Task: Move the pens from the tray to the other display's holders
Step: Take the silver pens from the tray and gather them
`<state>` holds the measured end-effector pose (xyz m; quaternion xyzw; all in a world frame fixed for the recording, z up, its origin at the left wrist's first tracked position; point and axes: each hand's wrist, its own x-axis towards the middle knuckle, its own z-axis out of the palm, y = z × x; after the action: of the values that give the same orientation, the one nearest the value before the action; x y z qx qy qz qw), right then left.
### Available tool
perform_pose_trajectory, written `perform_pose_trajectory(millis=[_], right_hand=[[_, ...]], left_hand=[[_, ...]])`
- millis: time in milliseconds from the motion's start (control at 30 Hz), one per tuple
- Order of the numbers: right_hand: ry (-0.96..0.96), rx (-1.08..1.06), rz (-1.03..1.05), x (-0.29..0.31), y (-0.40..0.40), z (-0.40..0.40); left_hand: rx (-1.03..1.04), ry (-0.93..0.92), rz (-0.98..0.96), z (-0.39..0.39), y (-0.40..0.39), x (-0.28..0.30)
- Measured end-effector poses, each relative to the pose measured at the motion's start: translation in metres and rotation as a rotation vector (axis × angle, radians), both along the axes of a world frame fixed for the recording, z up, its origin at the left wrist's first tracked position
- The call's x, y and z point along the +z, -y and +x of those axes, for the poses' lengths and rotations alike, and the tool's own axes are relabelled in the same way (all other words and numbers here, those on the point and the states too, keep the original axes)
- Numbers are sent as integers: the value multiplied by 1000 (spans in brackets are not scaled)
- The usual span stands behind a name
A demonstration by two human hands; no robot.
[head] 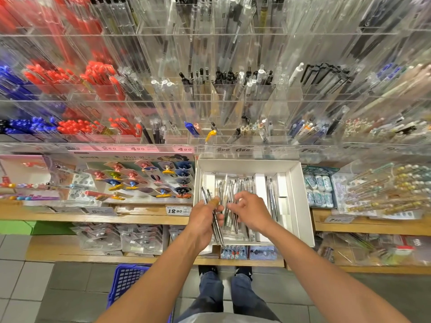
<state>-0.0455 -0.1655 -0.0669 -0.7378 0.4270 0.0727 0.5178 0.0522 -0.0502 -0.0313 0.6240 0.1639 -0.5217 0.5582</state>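
Head view: left hand (204,221) gripping pens (215,226), right hand (250,212) loosely spread over white tray (300,201) on wooden shelf (144,219).

Basket: blue plastic grid-walled basket (127,279) on the floor, at 7 o'clock.
Floor: grey and white square tiles (28,271), 6 to 8 o'clock.
Shelf: light wooden shelf board (70,217) carrying price tags, at 9 o'clock.
Price tag: white label reading "12.90" (178,210), just left of centre.
Character display: printed card stand with colourful figure clips (144,180), at 9 o'clock.
Erasers: white and teal wrapped erasers (319,191), at 3 o'clock.
Packets: clear blister packets (119,238) on the lower shelf, at 8 o'clock.
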Motion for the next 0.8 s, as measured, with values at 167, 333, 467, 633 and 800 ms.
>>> perform_pose_trajectory(millis=[167, 333, 467, 633, 800], right_hand=[[141, -11, 94, 31, -1, -10], [191, 7, 134, 43, -16, -10], [182, 7, 111, 40, -11, -12], [-118, -150, -218, 10, 36, -29], [-597, 48, -399, -19, 50, -43]], left_hand=[[7, -49, -67, -4, 5, 6], [53, -81, -167, -8, 10, 11], [46, -92, -177, -9, 8, 10], [123, -88, -126, -4, 2, 6], [117, -82, -94, -2, -3, 3]])
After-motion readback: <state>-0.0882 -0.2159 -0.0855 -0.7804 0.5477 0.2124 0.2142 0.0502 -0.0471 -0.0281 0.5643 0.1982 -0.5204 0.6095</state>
